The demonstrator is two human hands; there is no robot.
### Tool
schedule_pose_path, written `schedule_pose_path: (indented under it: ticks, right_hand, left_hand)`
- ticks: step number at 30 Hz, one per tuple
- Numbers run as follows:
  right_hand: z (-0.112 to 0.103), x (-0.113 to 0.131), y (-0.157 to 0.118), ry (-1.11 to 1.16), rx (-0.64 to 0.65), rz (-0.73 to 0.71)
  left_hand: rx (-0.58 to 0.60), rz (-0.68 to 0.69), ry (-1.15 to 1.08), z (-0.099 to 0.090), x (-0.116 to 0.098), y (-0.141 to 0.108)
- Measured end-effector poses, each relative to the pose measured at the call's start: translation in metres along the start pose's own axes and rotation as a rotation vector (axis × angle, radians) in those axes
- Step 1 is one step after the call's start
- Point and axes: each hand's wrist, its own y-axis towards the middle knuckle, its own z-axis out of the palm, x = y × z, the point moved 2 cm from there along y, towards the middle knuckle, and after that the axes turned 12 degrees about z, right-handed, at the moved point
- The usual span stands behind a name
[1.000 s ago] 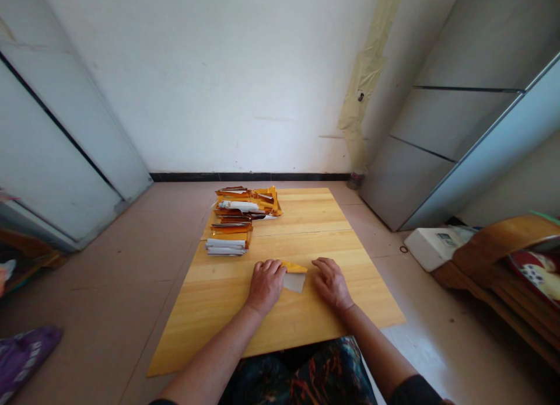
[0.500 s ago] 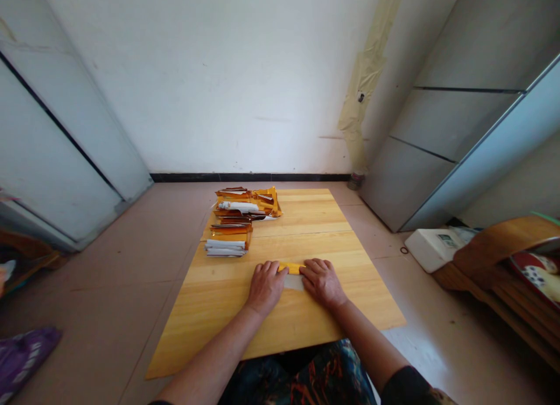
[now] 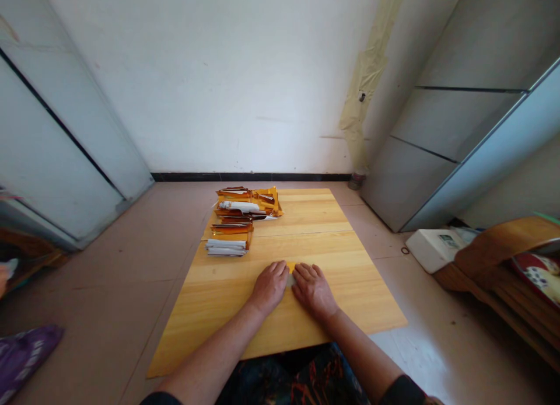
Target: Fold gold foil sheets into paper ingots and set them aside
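Note:
A small yellow-orange strip with a greyish sheet on its near side lies on the wooden board. My left hand presses on its left part, fingers together. From the other side my right hand bears down on its right part, fingers close together and pointing forward. Both palms face down, and only a short piece of the strip shows between them. Most of the strip and sheet is hidden under my fingers.
Orange and brown folded wrappers and a white folded stack lie at the board's back left. A white box stands right of the board, beside a wooden seat. A purple bag is on the floor at left.
My right hand has slid left, and my left hand has shifted slightly right. The gap between them is narrower, and less of the yellow strip and greyish sheet shows.

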Motion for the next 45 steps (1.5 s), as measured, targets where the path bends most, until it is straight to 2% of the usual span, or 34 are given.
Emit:
schedule_pose_path:
  ticks: [10, 17, 23, 26, 33, 40, 45]
  right_hand:
    - [-0.002, -0.015, -0.022, 0.006, -0.061, 0.068]
    - [-0.014, -0.026, -0.014, 0.144, -0.06, 0.069]
    - [-0.021, -0.038, -0.004, 0.248, -0.071, 0.028]
    - [-0.017, -0.037, 0.0, 0.243, -0.051, -0.013]
    - [-0.011, -0.033, 0.002, 0.182, -0.001, -0.09]
    - [-0.014, -0.029, 0.0, 0.112, 0.01, -0.079]
    - [-0.023, -0.018, -0.004, 0.083, 0.046, -0.044]
  left_hand:
    - [0.061, -0.034, 0.033, 0.001, -0.001, -0.002]
    - [0.016, -0.01, -0.036, 0.001, -0.001, -0.007]
    - [0.098, -0.026, -0.048, -0.004, -0.003, -0.004]
    - [0.128, -0.004, -0.058, -0.009, -0.005, -0.002]
    - [0.12, 0.035, -0.136, -0.021, 0.0, -0.002]
    - [0.079, 0.137, -0.082, -0.019, 0.004, 0.002]
    - [0.083, 0.138, -0.109, -0.022, -0.001, 0.003]
